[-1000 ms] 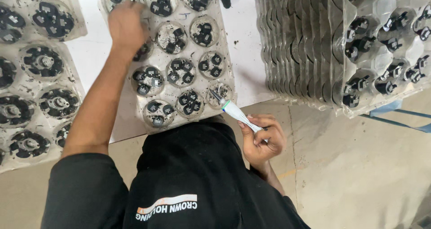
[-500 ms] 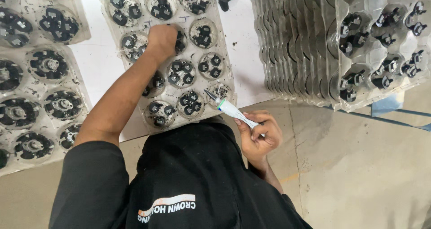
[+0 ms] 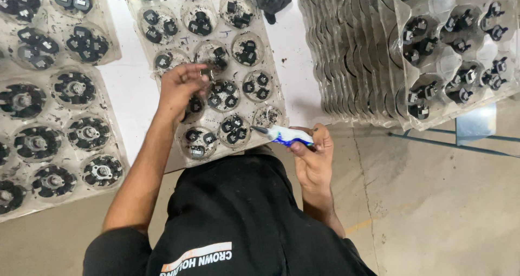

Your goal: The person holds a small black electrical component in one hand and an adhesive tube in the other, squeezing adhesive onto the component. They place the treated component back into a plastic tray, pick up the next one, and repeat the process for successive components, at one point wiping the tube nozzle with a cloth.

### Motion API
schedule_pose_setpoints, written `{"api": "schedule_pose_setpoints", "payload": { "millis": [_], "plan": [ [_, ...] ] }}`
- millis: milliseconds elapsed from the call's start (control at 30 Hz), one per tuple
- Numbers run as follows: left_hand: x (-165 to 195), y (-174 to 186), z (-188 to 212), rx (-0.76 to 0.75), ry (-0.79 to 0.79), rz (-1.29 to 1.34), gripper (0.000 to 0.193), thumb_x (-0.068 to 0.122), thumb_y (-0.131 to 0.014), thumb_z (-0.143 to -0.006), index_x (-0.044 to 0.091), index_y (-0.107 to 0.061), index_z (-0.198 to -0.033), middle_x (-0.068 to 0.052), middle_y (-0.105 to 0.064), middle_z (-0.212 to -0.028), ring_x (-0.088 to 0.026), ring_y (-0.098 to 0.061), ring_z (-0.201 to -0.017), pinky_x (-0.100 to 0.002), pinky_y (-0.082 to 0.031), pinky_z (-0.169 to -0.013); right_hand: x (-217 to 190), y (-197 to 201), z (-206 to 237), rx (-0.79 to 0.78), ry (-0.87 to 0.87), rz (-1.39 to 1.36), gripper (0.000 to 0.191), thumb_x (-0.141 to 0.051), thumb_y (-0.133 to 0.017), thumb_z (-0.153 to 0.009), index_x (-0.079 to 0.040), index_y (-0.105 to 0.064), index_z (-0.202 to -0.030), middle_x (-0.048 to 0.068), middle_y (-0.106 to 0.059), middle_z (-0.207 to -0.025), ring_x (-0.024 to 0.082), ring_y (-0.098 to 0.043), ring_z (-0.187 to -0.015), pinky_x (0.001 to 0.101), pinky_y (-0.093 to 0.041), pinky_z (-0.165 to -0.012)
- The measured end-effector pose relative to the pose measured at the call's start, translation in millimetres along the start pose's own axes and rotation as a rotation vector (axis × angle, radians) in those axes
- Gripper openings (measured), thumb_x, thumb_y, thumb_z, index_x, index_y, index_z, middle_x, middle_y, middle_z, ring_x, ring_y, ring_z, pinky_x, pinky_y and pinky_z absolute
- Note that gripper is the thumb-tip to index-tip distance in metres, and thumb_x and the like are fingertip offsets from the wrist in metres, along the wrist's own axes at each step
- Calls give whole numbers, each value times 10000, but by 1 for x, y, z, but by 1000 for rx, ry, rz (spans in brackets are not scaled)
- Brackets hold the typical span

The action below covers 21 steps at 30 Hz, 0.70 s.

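The person is bending over a white table (image 3: 135, 86), seen from above. The left hand (image 3: 181, 86) is reaching out over a clear plastic blister tray (image 3: 271, 73), its fingertips pinched together on a small dark metal part (image 3: 207, 72) that it is holding just above the tray's round pockets. Under and around that hand the pockets are each holding little clusters of black pieces; the pocket directly below the palm is partly covered by it.

The right hand (image 3: 313, 157) is hanging back at the table's near edge, well apart from the left hand, fingers closed around a white and blue tube (image 3: 284, 135). The tube's pointed nozzle is aiming away from the palm toward the nearest corner of the tray, just beside the last pocket.

Out beyond the left forearm, a second clear tray (image 3: 116, 159) is carrying larger black round rotor-like parts with metal hubs. Farther out past the right hand, a thick stack of clear trays (image 3: 346, 54) is standing on edge, one loaded tray leaning against it. A black glove (image 3: 271, 0) is lying ahead of the left hand's tray. Printing in white and orange is showing on the person's black shirt (image 3: 238, 222).
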<state>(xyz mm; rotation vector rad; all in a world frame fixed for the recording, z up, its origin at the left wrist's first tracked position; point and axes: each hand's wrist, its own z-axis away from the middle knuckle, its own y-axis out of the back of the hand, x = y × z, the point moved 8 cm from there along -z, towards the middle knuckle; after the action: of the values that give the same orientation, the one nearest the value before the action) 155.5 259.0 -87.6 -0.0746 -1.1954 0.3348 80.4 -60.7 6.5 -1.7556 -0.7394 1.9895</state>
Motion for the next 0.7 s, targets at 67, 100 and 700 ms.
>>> {"api": "schedule_pose_setpoints", "payload": {
  "millis": [67,100,700],
  "plan": [
    [0,-8,25,-55,-35,288,353,-122,-702,-878,29,-690,-1196,-103,-748,-1038,-193,-720,-917,-302,-622,-793,-1,-7,4,28,20,145,484,193,-754,-848,-118,-384,-865,262,-715,-1103,273,-709,-970,348,-602,-843],
    [2,-13,39,-80,-50,431,370,-158,-685,-861,23,-671,-1184,-94,-754,-1071,-190,-743,-974,-306,-658,-845,-3,-11,8,56,42,207,484,206,-752,-840,-108,-384,-852,265,-718,-1096,273,-711,-995,351,-604,-846],
    [84,-40,157,-22,-392,37,486,-251,-658,-853,-38,-685,-1290,-96,-668,-1168,-119,-714,-968,-254,-644,-893,-51,-114,49,-98,710,1086,548,140,-836,-791,-98,-348,-715,144,-730,-861,301,-772,-917,363,-624,-777]
  ]
}}
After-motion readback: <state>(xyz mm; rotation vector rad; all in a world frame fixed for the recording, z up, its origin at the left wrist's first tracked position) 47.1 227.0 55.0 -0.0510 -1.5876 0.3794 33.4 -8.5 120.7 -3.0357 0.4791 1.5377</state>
